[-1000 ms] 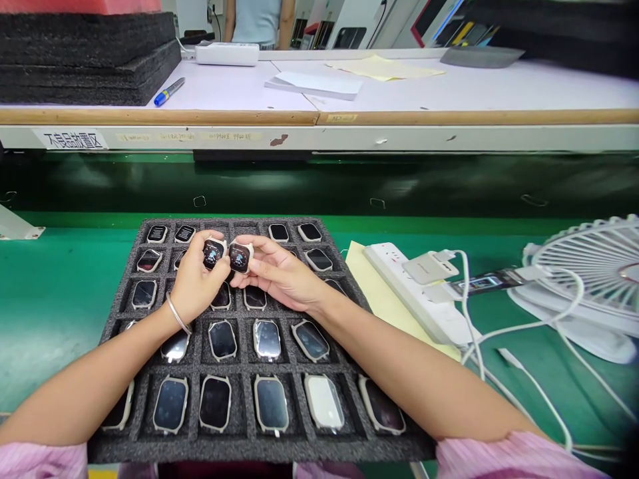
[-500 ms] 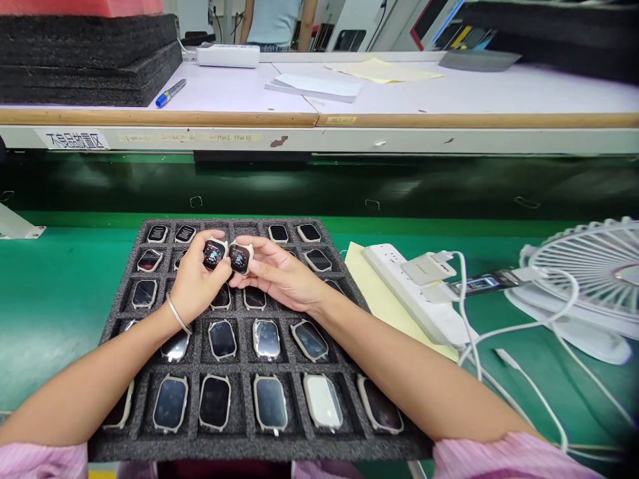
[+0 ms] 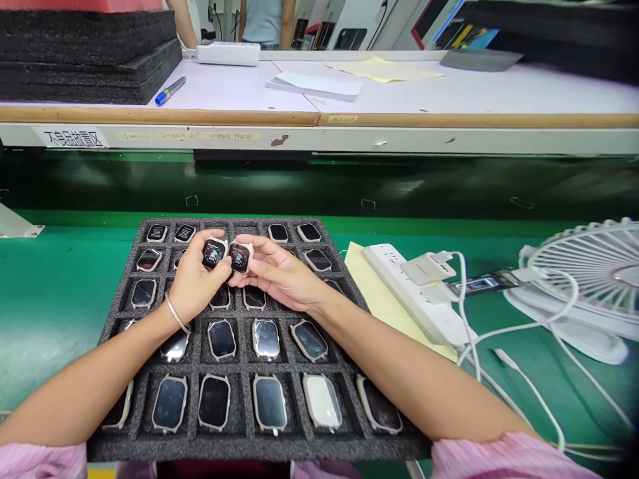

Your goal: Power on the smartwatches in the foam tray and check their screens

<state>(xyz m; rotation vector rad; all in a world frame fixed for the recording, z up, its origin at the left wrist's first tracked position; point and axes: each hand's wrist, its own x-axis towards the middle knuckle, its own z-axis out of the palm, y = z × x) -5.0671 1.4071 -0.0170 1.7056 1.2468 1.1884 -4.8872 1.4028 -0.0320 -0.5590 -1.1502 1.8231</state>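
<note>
A black foam tray [image 3: 114,313] on the green bench holds several smartwatch bodies in its pockets, most with dark screens. Above the tray's far rows, my left hand [image 3: 192,283] is closed on one watch body [image 3: 213,253] whose screen is lit. My right hand [image 3: 279,273] grips a second lit watch body [image 3: 239,257] right beside the first, the two nearly touching. One watch body [image 3: 322,401] in the near row lies with its pale back up. A bangle circles my left wrist.
A white power strip [image 3: 399,279] with plugged chargers and white cables lies right of the tray on yellow paper. A white fan [image 3: 594,266] lies at far right. The raised shelf behind carries stacked black foam [image 3: 84,53], a blue marker [image 3: 168,91] and papers. People stand beyond it.
Both hands hold the two watch bodies in the same place. Only the view has shifted slightly, and the people behind the shelf have moved.
</note>
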